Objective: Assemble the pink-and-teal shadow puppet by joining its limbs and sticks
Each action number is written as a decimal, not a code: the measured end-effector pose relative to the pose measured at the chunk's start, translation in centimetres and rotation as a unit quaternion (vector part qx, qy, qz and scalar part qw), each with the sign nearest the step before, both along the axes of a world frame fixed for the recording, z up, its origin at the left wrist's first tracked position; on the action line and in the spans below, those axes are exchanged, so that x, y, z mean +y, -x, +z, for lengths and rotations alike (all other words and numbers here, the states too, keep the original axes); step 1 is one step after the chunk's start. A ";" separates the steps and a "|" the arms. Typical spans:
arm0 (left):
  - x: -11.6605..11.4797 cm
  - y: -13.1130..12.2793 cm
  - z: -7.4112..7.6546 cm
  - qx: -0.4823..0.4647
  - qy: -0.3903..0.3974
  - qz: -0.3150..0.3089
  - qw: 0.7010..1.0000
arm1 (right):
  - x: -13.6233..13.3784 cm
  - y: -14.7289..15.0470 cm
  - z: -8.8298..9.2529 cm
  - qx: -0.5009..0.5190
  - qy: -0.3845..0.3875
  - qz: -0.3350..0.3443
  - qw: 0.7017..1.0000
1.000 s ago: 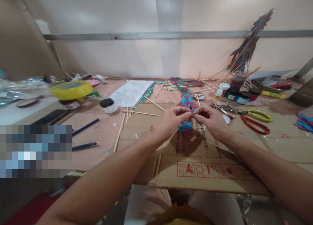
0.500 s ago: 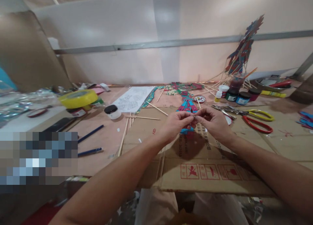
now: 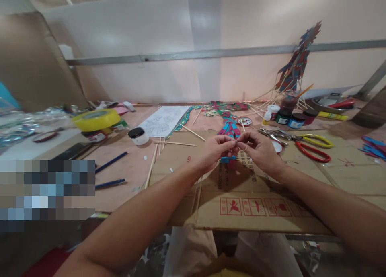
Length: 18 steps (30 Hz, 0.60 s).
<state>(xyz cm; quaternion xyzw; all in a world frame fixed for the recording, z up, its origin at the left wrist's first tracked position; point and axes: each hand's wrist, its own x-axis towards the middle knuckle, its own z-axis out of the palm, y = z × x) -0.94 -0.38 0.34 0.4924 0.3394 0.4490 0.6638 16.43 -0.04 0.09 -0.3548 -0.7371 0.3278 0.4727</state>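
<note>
Over the cardboard sheet [image 3: 241, 180], my left hand [image 3: 218, 148] and my right hand [image 3: 256, 148] meet with thumbs and forefingers pinched. Between the fingertips is something too small to make out. Just behind and partly below my hands lies a blue and red painted cut-out figure [image 3: 229, 129], its lower part hidden by my fingers. To the right of my right hand are metal pliers [image 3: 273, 136], a white round lid [image 3: 276, 147] and cutters with red and yellow handles [image 3: 313, 151]. Thin wooden sticks [image 3: 177, 143] lie to the left of my left hand.
Paint jars [image 3: 297, 120] and a small glue bottle [image 3: 266, 118] stand at the back right, near painted puppets on sticks [image 3: 297, 64]. A drawing sheet [image 3: 163, 121], black-lidded jar [image 3: 138, 136], yellow tape roll [image 3: 95, 120] and blue pencils [image 3: 111, 163] are on the left.
The view has shifted slightly, so the table's things sit a little further left. Both hands stay pinched together, with only a slight shift of the fingers.
</note>
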 end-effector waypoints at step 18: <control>-0.1 -0.2 0.0 0.139 -0.085 0.041 0.986 | -0.1 0.5 -0.1 -0.044 0.020 -0.045 0.998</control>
